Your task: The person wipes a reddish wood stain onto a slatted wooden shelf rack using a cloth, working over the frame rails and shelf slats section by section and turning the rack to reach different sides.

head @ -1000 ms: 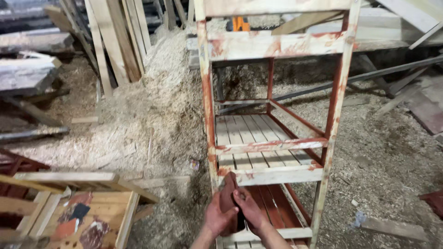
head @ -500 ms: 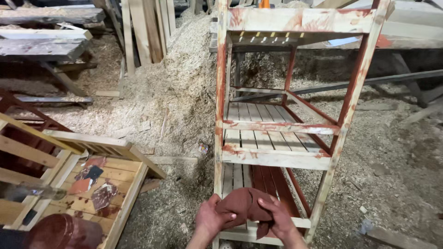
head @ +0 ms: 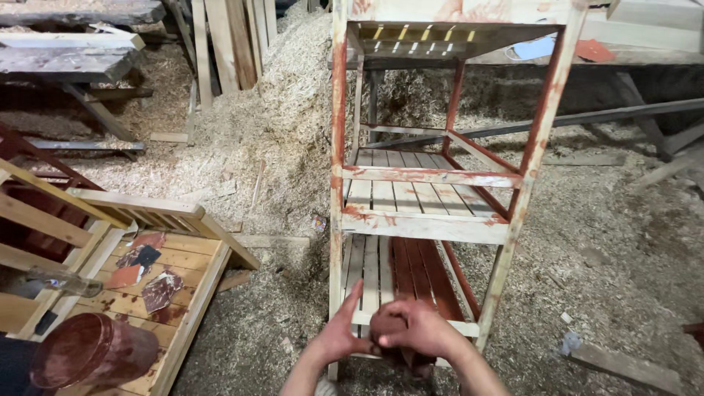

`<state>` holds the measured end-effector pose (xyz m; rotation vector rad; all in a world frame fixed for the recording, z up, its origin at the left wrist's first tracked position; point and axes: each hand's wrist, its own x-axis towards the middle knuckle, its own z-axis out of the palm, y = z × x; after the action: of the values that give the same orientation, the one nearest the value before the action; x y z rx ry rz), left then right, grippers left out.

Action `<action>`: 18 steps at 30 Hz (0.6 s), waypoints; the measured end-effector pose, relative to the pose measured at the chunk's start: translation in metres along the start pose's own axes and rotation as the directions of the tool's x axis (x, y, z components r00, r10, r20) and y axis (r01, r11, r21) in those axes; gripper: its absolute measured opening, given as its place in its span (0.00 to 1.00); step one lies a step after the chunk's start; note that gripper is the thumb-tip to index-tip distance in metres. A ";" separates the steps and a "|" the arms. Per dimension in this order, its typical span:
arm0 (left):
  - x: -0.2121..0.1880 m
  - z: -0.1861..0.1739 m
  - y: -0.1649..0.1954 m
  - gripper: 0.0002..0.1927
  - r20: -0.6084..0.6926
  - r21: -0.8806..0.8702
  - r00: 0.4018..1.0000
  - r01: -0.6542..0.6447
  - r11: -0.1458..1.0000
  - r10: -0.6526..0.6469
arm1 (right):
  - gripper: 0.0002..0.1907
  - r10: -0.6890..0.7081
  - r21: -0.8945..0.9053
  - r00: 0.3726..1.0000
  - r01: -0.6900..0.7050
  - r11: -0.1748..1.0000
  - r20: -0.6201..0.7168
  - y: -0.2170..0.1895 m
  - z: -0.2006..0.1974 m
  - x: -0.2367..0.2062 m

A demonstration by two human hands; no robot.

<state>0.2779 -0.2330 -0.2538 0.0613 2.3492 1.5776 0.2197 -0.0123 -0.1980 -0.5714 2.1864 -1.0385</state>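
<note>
Crumpled brown rag (head: 400,345) bunched between hands; slatted wooden shelf (head: 425,227).

The cloth (head: 396,339) under the fingers is dark red-brown. The rack (head: 429,220) just past the fingertips is pale wood with red smears and streaks. Some low slats (head: 418,268) above the fingers are all dark red. The bucket (head: 84,359), far left of the fingers, is red-brown. Sawdust (head: 279,125) is light tan.

No packages, labels, signs, screens
</note>
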 end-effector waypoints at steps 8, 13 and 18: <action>0.029 0.039 0.042 0.37 0.398 0.466 0.892 0.004 0.885 -0.214 | 0.25 0.104 0.272 0.989 -0.128 0.954 0.103 -0.012 -0.058 -0.050; 0.029 0.052 0.047 0.31 0.349 -0.416 0.936 0.119 0.901 0.038 | 0.29 0.190 0.908 0.892 0.379 0.177 -0.410 0.021 -0.058 -0.059; 0.028 0.052 0.049 0.26 0.327 -0.598 0.941 0.132 0.790 0.091 | 0.31 0.223 0.992 0.970 0.068 0.109 -0.091 0.062 0.018 -0.052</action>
<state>0.2589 -0.1615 -0.2335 0.1477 1.4835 2.0516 0.2624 0.0474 -0.2372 0.3715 1.0472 -2.2493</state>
